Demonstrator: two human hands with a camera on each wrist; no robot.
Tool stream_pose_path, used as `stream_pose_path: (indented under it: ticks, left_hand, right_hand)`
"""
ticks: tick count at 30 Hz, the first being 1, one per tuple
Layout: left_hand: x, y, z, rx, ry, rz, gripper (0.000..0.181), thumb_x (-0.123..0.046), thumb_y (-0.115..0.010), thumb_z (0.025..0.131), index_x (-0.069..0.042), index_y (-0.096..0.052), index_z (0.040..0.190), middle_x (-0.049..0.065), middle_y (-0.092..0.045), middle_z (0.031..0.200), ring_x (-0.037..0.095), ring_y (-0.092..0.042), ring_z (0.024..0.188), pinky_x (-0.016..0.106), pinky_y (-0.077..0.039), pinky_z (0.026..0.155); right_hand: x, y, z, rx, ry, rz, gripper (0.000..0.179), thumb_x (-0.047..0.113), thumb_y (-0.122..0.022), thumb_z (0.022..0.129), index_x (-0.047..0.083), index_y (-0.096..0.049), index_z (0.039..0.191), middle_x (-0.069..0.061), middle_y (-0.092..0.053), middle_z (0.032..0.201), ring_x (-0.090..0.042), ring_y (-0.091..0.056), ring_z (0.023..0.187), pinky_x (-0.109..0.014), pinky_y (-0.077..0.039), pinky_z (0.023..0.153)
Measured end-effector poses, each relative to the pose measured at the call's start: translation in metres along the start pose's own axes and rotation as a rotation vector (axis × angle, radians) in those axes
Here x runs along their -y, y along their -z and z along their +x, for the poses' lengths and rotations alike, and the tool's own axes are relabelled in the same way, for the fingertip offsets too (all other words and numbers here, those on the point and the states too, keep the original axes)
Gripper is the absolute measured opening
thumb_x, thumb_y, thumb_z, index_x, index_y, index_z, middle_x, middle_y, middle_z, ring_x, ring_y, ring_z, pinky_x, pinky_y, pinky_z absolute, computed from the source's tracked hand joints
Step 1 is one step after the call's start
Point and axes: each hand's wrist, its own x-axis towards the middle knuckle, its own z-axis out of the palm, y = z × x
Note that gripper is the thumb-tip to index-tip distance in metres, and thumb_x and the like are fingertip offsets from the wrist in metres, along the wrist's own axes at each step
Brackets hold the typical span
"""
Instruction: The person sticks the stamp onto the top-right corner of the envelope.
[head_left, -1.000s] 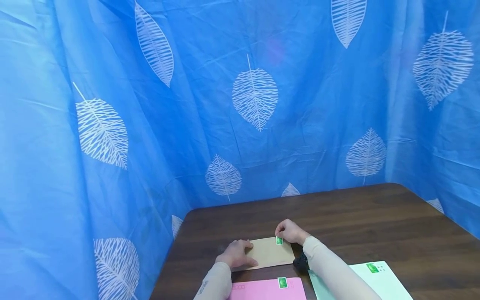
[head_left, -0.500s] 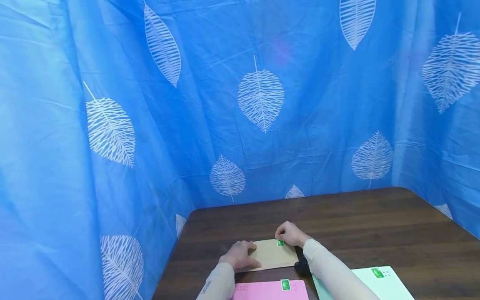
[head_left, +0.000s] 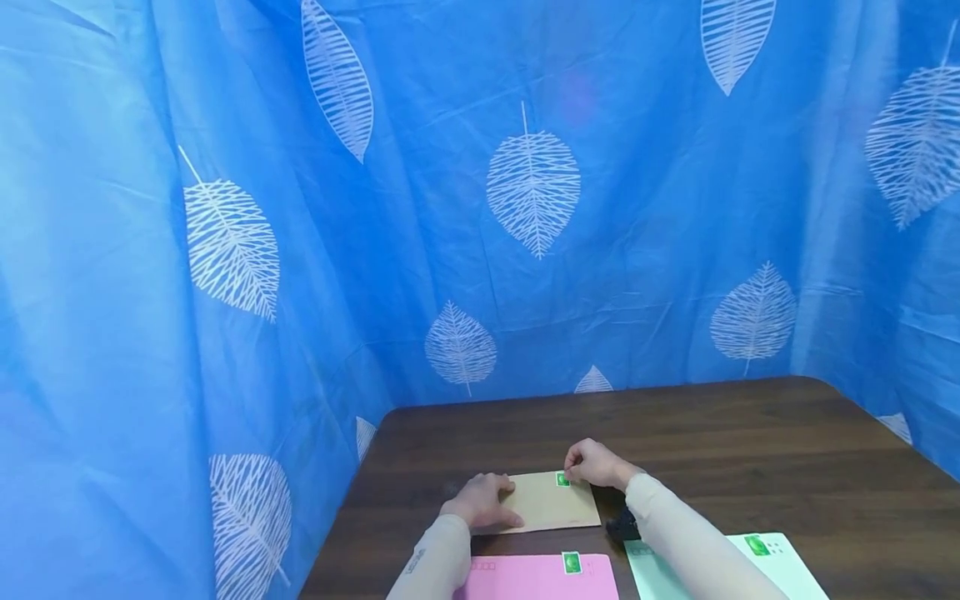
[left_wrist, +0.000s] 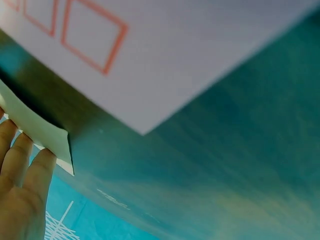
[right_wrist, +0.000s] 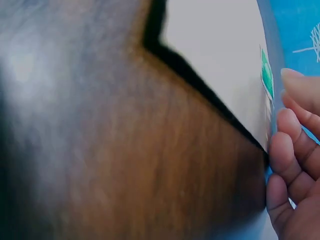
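Note:
A tan envelope [head_left: 551, 504] lies on the dark wooden table, with a green stamp [head_left: 562, 479] at its upper right. My left hand [head_left: 483, 502] rests over the envelope's left end, thumb and fingers spread apart. In the left wrist view, fingers [left_wrist: 37, 172] lie along the envelope's edge [left_wrist: 45, 135]. My right hand [head_left: 596, 464] is at the stamp's right side, fingers loosely bent. The right wrist view shows the stamp [right_wrist: 267, 75] flat on the envelope, and a small gap separates it from the thumb. Whether another fingertip touches the stamp is hidden.
A pink envelope [head_left: 536, 579] with a green stamp lies nearer me. To its right is a mint-green envelope [head_left: 772, 567], also stamped and partly under my right forearm. A dark object [head_left: 622, 525] sits by my right wrist. Blue leaf-patterned cloth [head_left: 382, 208] surrounds the table [head_left: 712, 442].
My right fingers have shifted from the stamp's top to its right side, uncovering more of it. The left hand still rests on the tan envelope. The head view has turned slightly left.

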Motion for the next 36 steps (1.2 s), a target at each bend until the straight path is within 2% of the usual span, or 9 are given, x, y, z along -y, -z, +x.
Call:
stream_pose_path:
  ticks: [3,10,16,24,27,36]
  left_hand:
    - [0.0003,-0.0006,0.0008,-0.001,-0.004,0.006,0.058,-0.037,-0.088,0.075,-0.017,-0.070,0.125,0.007,-0.066,0.132,0.029,-0.060,0.123,0.055,-0.049,0.103]
    - [0.0004,0.0020,-0.0020,-0.004,0.002,-0.008,0.060,-0.037,-0.088,0.074,-0.016,-0.069,0.127,0.009,-0.066,0.131,0.029,-0.060,0.122,0.055,-0.049,0.103]
    - [0.0027,0.0001,-0.0012,-0.003,0.009,-0.020,0.060,-0.037,-0.087,0.076,-0.015,-0.068,0.128,0.010,-0.063,0.137,0.032,-0.057,0.129,0.057,-0.046,0.106]
    - [-0.0014,-0.0019,0.0003,0.007,-0.003,-0.038,0.059,-0.035,-0.088,0.075,-0.014,-0.068,0.127,0.012,-0.063,0.137,0.033,-0.057,0.128,0.060,-0.046,0.104]
    - [-0.0022,-0.0011,0.0003,0.009,0.000,-0.041,0.059,-0.035,-0.088,0.075,-0.014,-0.068,0.127,0.011,-0.063,0.137,0.033,-0.057,0.127,0.061,-0.046,0.104]
    - [-0.0047,-0.0006,-0.0040,0.012,0.016,-0.052,0.059,-0.034,-0.088,0.075,-0.014,-0.068,0.127,0.012,-0.062,0.137,0.035,-0.056,0.128,0.061,-0.045,0.104]
  right_hand:
    - [-0.0004,-0.0015,-0.0005,0.022,0.014,0.000,0.010,0.003,-0.075,0.085,0.004,-0.067,0.080,-0.002,-0.061,0.076,-0.016,-0.051,0.069,-0.028,-0.044,0.061]
    - [0.0056,-0.0047,-0.0009,0.003,-0.001,-0.016,0.012,-0.002,-0.076,0.083,0.004,-0.066,0.080,-0.002,-0.060,0.076,-0.016,-0.051,0.069,-0.028,-0.044,0.063]
    - [0.0067,-0.0067,-0.0006,-0.011,-0.009,-0.042,0.013,-0.003,-0.076,0.083,0.006,-0.066,0.079,-0.002,-0.059,0.075,-0.017,-0.051,0.070,-0.029,-0.045,0.064]
    - [0.0005,-0.0032,-0.0033,-0.006,0.010,-0.035,0.007,-0.003,-0.074,0.083,-0.003,-0.068,0.082,-0.001,-0.060,0.076,-0.016,-0.052,0.071,-0.029,-0.046,0.066]
    - [-0.0008,-0.0019,-0.0029,-0.002,0.026,-0.035,0.005,-0.003,-0.073,0.085,-0.003,-0.068,0.083,-0.001,-0.060,0.077,-0.016,-0.052,0.072,-0.029,-0.046,0.066]
    - [-0.0006,-0.0036,-0.0046,-0.017,-0.003,0.005,0.006,-0.004,-0.073,0.085,0.000,-0.068,0.083,-0.003,-0.062,0.081,-0.017,-0.052,0.075,-0.030,-0.046,0.068]
